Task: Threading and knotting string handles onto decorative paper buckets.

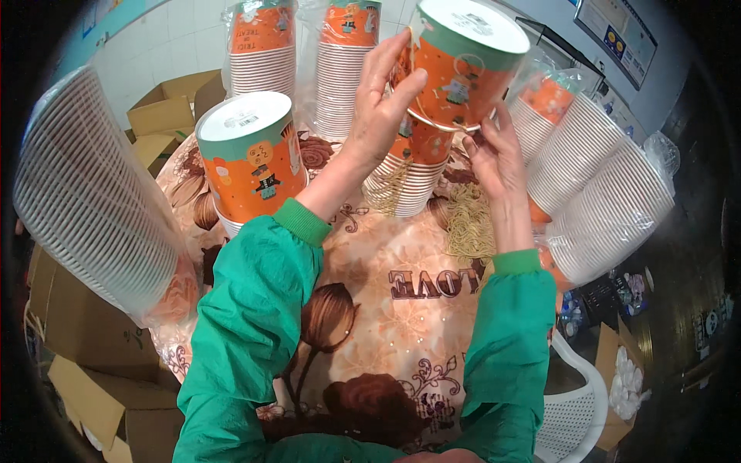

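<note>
Hands raised over the round table [370,255], the person in green sleeves holds an orange paper cup [463,62] upside down, white base up, above a short stack of the same cups [413,166]. The left hand [378,108] lies spread along the cup's side, fingers long and thumb across the print; the right hand [494,154] pinches at the lower rim, where a thin gold-coloured string seems to hang (too fine to be sure).

A loose pile of gold strings [467,220] lies on the flowered cloth just beside the stack. A slip looks likely to me if the pinch loosens: the cup would drop onto the stack and could tip it into the strings.

Another inverted orange cup [251,158] tops a stack at the person's left. Clear bags [610,201] lean all around the table, each packed tight with nested cups. Cardboard boxes [166,112] stand open behind; what they hold I cannot tell.
</note>
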A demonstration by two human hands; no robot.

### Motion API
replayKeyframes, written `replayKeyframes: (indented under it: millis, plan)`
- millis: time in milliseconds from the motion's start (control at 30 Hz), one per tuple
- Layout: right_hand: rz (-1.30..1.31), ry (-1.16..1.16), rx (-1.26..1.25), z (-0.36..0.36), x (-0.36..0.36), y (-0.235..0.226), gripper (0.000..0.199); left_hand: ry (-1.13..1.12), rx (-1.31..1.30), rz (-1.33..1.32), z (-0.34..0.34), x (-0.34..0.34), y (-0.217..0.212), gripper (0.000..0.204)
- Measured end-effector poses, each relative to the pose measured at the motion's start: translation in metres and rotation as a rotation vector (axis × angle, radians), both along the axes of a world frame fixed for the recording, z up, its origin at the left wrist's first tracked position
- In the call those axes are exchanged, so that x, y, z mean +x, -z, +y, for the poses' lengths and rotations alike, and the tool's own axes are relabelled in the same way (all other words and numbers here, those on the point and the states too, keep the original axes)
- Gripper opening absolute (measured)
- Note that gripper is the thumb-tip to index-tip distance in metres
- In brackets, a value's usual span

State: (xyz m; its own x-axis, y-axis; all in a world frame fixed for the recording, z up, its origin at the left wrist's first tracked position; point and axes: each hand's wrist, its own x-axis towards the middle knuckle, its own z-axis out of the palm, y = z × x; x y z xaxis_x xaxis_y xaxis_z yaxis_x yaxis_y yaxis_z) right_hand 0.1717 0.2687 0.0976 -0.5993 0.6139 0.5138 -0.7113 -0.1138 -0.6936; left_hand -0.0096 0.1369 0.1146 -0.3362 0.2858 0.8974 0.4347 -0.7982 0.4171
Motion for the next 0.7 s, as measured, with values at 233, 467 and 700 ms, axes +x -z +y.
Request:
replayKeyframes:
  millis: [233,467,700]
  plan:
    - [-0.232,0.182,0.165,0.021,-0.025,-0.016,0.081,0.123,-0.018,-0.218,0.039,-0.026,-0.002,0.074]
    - [-0.381,0.240,0.174,0.037,-0.033,-0.010,0.090,0.047,-0.093,-0.207,0.065,-0.042,0.010,0.075]
    - [-0.399,0.224,0.145,0.042,-0.035,0.011,0.073,0.166,-0.156,-0.296,0.078,-0.047,0.027,0.072]
